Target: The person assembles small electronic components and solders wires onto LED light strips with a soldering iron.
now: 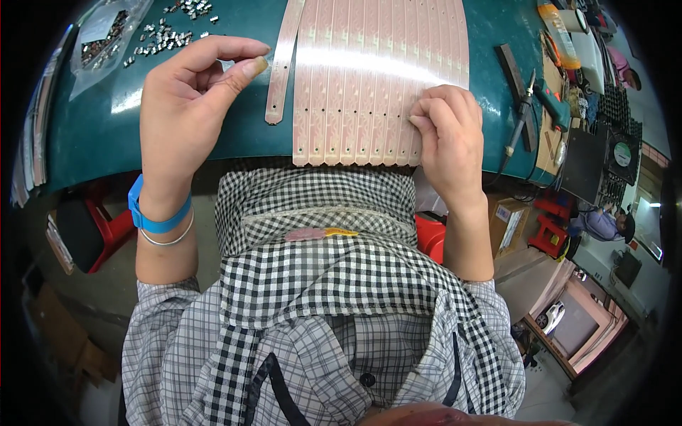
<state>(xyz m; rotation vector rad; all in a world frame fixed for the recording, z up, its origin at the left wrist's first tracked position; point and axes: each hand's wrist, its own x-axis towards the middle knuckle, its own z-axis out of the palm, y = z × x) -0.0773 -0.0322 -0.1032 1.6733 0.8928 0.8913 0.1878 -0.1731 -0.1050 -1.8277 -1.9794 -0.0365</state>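
A row of long pale pink circuit board strips [355,106] lies side by side on the green table, their pointed near ends at the table's front edge. One separate circuit board strip [279,78] lies slightly aslant to the left of the row. My left hand [188,106] is raised just left of this strip, thumb and forefinger brought together in a pinch; anything between the tips is too small to make out. My right hand [455,135] rests over the right near end of the row, fingers curled and thumb against forefinger. What it may hold is hidden.
Small metallic components [163,35] lie scattered at the far left, beside a clear plastic bag [106,42] of parts. A soldering iron [522,110], a dark bar [515,92] and a green-handled tool [553,105] lie to the right. A red stool [106,227] stands lower left.
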